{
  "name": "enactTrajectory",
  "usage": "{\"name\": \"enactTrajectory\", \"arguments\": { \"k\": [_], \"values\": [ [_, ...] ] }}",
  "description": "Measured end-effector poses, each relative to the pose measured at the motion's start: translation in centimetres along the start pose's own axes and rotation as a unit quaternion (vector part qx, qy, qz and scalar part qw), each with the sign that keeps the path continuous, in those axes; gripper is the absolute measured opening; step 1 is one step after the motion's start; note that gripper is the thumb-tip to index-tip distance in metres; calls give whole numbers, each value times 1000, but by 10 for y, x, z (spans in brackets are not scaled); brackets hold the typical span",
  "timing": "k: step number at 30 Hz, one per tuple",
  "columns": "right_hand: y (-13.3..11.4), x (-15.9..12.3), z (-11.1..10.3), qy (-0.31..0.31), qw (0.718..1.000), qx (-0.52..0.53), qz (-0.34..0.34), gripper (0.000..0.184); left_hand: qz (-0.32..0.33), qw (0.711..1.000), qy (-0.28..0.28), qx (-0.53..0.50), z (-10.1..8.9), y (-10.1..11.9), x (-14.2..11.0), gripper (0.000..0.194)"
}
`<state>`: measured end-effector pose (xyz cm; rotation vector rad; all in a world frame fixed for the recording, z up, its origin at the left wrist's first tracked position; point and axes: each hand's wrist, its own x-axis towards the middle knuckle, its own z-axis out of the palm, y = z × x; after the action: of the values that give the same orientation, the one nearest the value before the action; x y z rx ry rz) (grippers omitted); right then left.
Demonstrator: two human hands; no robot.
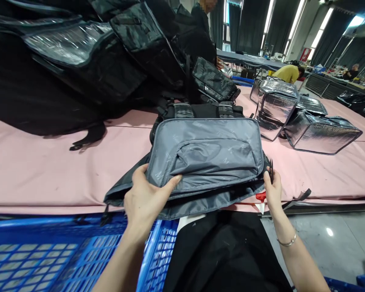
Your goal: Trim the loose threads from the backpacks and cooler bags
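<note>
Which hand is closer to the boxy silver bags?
Right. The boxy silver bags are beyond the right hand; the left hand is farther, at the left end of the gray panel.

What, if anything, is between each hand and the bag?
Nothing visible at the left hand: it grips the bag directly. The right hand, by the bag's right edge, holds a dark pointed tool; whether the hand also touches the bag is unclear.

I see a black backpack point(213, 158) lying on the pink-covered bench point(61, 174), grey-lined panel facing my camera, lower edge overhanging; slim dark snips point(271, 170) point upward beside its right side.
</note>
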<state>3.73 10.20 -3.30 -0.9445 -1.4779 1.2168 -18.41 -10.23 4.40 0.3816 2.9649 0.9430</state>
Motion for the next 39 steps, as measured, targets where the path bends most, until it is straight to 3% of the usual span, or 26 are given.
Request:
{"name": "enactTrajectory", "arguments": {
  "k": [2, 7, 9, 16, 27, 39],
  "values": [
    [1, -19, 4, 0, 999, -30, -26, 36, -7, 1000, 3, 1, 0, 0, -3, 87],
    [-11, -63, 22, -205, 976, -70, -36, 21, -17, 1000, 15, 0, 2, -1, -9, 86],
    [-16, -72, 30, -242, 965, -91, -42, 19, -18, 1000, 18, -8, 3, -3, -10, 86],
    [-20, -76, 49, -240, 957, -134, -91, 15, -21, 999, 25, -26, 5, -5, -10, 85],
    [-29, -72, 54, -269, 935, -195, -125, 16, -19, 1000, 16, -16, 2, -1, -12, 86],
    [-24, -74, 51, -245, 959, -111, -86, 16, -27, 999, 19, -12, 0, 3, -12, 86]
  ]
}}
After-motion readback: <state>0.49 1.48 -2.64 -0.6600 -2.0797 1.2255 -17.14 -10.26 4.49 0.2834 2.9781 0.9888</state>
